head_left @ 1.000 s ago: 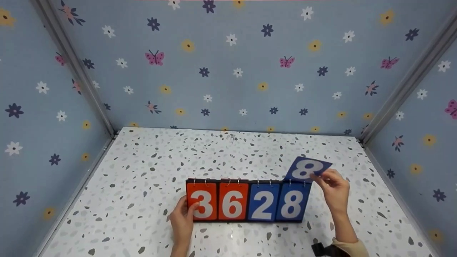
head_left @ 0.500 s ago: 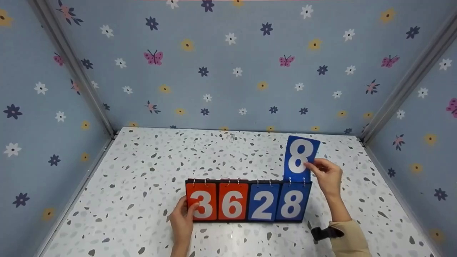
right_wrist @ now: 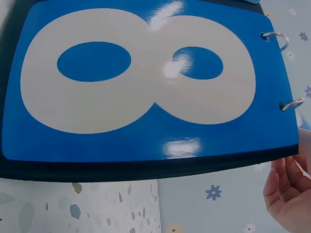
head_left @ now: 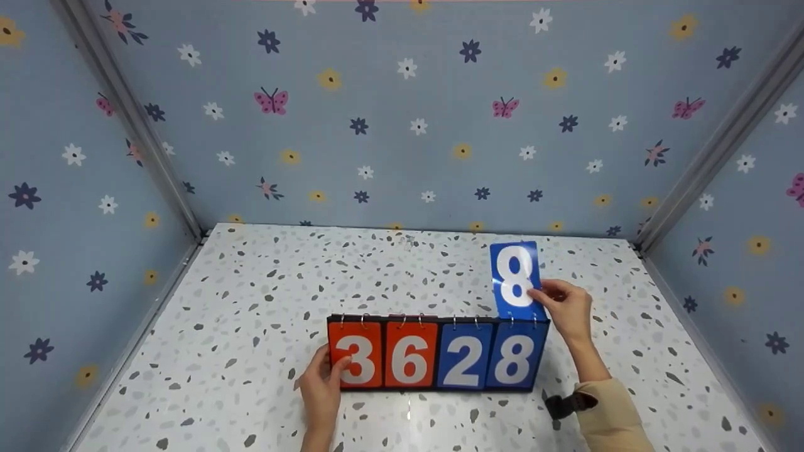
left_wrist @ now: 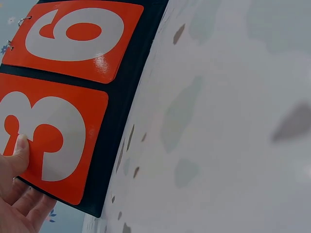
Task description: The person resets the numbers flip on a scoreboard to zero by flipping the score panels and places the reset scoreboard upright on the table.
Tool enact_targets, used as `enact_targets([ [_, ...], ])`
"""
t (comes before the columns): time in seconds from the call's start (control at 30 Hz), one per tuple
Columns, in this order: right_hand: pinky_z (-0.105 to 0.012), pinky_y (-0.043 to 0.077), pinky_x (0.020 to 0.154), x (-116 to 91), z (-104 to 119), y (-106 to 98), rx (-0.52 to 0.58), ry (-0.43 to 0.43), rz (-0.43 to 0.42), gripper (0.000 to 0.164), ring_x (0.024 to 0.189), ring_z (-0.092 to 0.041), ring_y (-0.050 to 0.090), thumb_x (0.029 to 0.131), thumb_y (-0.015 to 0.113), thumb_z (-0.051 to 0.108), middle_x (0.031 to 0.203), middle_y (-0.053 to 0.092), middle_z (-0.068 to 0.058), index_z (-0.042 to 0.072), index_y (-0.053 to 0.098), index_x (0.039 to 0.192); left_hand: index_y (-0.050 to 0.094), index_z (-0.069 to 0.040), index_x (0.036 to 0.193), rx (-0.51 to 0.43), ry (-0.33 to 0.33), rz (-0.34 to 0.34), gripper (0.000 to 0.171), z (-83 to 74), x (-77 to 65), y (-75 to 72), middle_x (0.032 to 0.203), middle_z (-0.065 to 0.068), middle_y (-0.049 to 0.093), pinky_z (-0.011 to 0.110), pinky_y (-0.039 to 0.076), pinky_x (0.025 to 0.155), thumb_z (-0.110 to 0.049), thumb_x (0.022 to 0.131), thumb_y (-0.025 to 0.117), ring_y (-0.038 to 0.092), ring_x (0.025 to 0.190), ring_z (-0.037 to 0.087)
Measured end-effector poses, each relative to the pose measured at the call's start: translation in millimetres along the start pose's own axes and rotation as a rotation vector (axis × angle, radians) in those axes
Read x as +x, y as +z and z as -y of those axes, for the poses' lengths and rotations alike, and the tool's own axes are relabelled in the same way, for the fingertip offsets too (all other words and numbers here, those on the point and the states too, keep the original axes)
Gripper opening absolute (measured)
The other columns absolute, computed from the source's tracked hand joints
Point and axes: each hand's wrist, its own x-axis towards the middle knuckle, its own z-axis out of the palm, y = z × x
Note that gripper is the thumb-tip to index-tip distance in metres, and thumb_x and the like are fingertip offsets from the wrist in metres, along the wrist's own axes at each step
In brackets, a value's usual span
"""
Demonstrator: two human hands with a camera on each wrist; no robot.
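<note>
A black flip scoreboard (head_left: pixel 440 390) stands on the speckled table, showing red 3 and 6 cards, then blue 2 and 8 cards. My left hand (head_left: pixel 321 386) grips its left end, the thumb in front on the red 3 card (left_wrist: pixel 73 141) and fingers behind. Above the top edge, a raised blue card (head_left: pixel 516 276) with a white 8 hangs on the rings; my right hand (head_left: pixel 568 311) pinches its right edge. The front blue 8 card (right_wrist: pixel 146 141) fills much of the right wrist view, where the right hand is partly hidden behind the board.
The white speckled table (head_left: pixel 301 276) reaches back to a blue wall (head_left: pixel 402 113) with flowers and butterflies. Side walls with metal corner posts (head_left: pixel 135 125) stand left and right. A black strap (head_left: pixel 568 405) is on the right wrist.
The raised blue 8 card has swung from leaning back to more upright and shifted left, with the right hand moving left along with it. The left hand and the board stay put.
</note>
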Motion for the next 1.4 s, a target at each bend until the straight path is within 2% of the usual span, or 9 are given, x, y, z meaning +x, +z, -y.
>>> enact_targets([
  [0.17,-0.017,0.045,0.062,0.7,-2.8,0.4,-0.06,0.115,0.08,0.034,0.071,-0.019,0.057,0.076,0.073,0.023,0.083,0.065,-0.015,-0.003,0.067,0.097,0.063,0.001,0.101,0.022,-0.002,-0.005,0.028,0.1,-0.5,0.7,0.08,0.008,0.064,0.026,0.051,0.065,-0.004,0.074,0.071,0.061,0.072,0.018],
  [0.27,-0.025,0.047,0.065,-0.7,-5.3,-0.4,-0.067,0.11,0.107,0.039,0.074,-0.022,0.058,0.079,0.07,0.028,0.087,0.065,-0.018,-0.005,0.066,0.1,0.062,0.002,0.1,0.023,0.003,-0.005,0.028,0.5,-0.9,0.8,0.079,0.008,0.064,0.026,0.051,0.065,-0.004,0.074,0.071,0.061,0.072,0.018],
  [0.47,-0.021,0.046,0.058,-3.0,-16.5,-2.2,0.011,0.057,0.11,0.033,0.068,-0.019,0.06,0.082,0.067,0.029,0.081,0.066,-0.013,-0.001,0.069,0.096,0.062,0.001,0.101,0.023,-0.002,-0.003,0.028,1.0,-2.1,0.7,0.079,0.007,0.064,0.023,0.051,0.064,-0.005,0.075,0.071,0.061,0.07,0.016],
  [0.73,-0.012,0.044,0.054,-15.8,1.3,-8.9,0.007,0.052,0.024,0.019,0.061,-0.015,0.06,0.082,0.068,0.017,0.076,0.066,-0.011,0.0,0.07,0.09,0.062,0.001,0.103,0.042,-0.039,0.008,0.03,1.0,-2.4,1.3,0.081,0.008,0.064,0.025,0.05,0.067,-0.008,0.075,0.071,0.06,0.074,0.017],
  [1.03,-0.01,0.044,0.061,-43.3,12.9,-13.8,0.079,-0.074,-0.159,0.011,0.067,-0.005,0.058,0.08,0.068,0.008,0.08,0.066,-0.012,-0.001,0.069,0.087,0.062,0.0,0.101,0.033,-0.027,0.002,0.029,1.3,-1.6,1.8,0.079,0.007,0.064,0.023,0.05,0.065,-0.009,0.075,0.071,0.06,0.072,0.017],
  [1.2,-0.011,0.045,0.062,-60.7,-9.4,-10.2,0.275,-0.1,-0.197,0.014,0.07,-0.009,0.06,0.079,0.069,0.01,0.082,0.065,-0.008,0.003,0.069,0.092,0.062,0.0,0.101,0.022,-0.016,0.001,0.028,1.1,-1.7,1.3,0.078,0.006,0.063,0.021,0.05,0.063,-0.007,0.075,0.071,0.06,0.07,0.016],
  [1.3,-0.012,0.045,0.063,-73.1,-0.4,-10.5,0.224,-0.028,-0.201,0.016,0.071,-0.009,0.06,0.079,0.069,0.006,0.083,0.065,-0.011,0.001,0.067,0.094,0.062,0.0,0.101,0.006,-0.02,0.005,0.028,1.1,-1.0,1.1,0.08,0.006,0.064,0.021,0.05,0.064,-0.006,0.075,0.07,0.061,0.071,0.016],
  [1.33,-0.012,0.046,0.064,-75.5,-16.8,-6.6,0.207,-0.033,-0.205,0.017,0.073,-0.008,0.06,0.079,0.07,0.008,0.085,0.065,-0.008,0.004,0.068,0.096,0.062,0.0,0.102,-0.003,-0.018,0.006,0.028,0.9,-0.9,0.9,0.08,0.007,0.063,0.021,0.05,0.064,-0.006,0.075,0.07,0.061,0.072,0.016],
  [1.4,-0.012,0.046,0.065,-81.6,-20.2,-4.3,0.206,-0.004,-0.198,0.021,0.075,-0.007,0.06,0.078,0.07,0.004,0.088,0.065,-0.012,0.001,0.066,0.098,0.061,0.0,0.103,-0.007,-0.021,0.007,0.029,0.6,-0.9,0.5,0.081,0.006,0.064,0.021,0.05,0.065,-0.005,0.076,0.07,0.061,0.073,0.016],
])
